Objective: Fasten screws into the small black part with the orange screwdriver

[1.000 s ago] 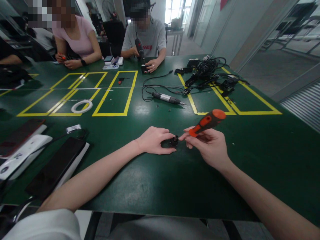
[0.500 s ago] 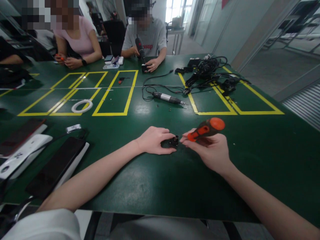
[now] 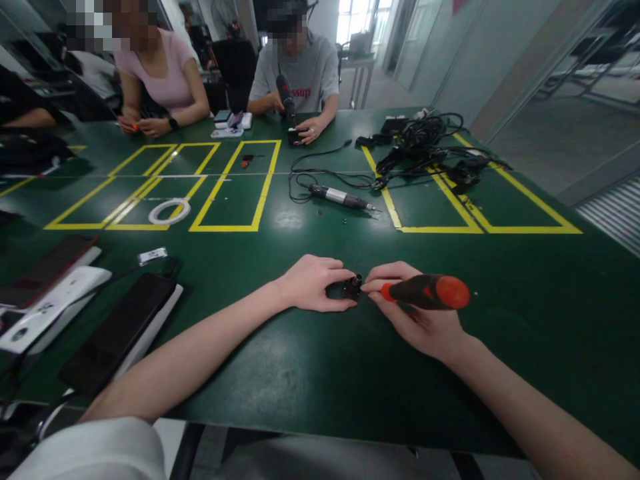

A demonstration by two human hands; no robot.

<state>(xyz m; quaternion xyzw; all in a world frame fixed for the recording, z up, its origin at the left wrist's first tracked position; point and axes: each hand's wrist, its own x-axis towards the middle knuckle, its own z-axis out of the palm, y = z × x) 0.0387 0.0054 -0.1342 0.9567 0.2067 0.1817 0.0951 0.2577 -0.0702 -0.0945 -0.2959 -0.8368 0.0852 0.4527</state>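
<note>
A small black part (image 3: 353, 287) rests on the green table (image 3: 280, 360), and my left hand (image 3: 317, 283) grips it between thumb and fingers. Just right of it, my right hand (image 3: 420, 313) is closed around a red and black screwdriver (image 3: 425, 292). The screwdriver's handle points to the right, with its red end outward. My right fingertips are close to the black part; the tool's tip is hidden or too small to make out.
Beyond my hands lie a corded electric screwdriver (image 3: 340, 198), a white tape ring (image 3: 169, 211) and tangled black cables (image 3: 417, 143). A phone (image 3: 117, 330) and a white power bank (image 3: 50, 310) sit at left. Two people sit across the table.
The screwdriver handle in my right hand has swung down and to the right and now lies more level. My left hand still grips the black part. The whole view has shifted slightly.
</note>
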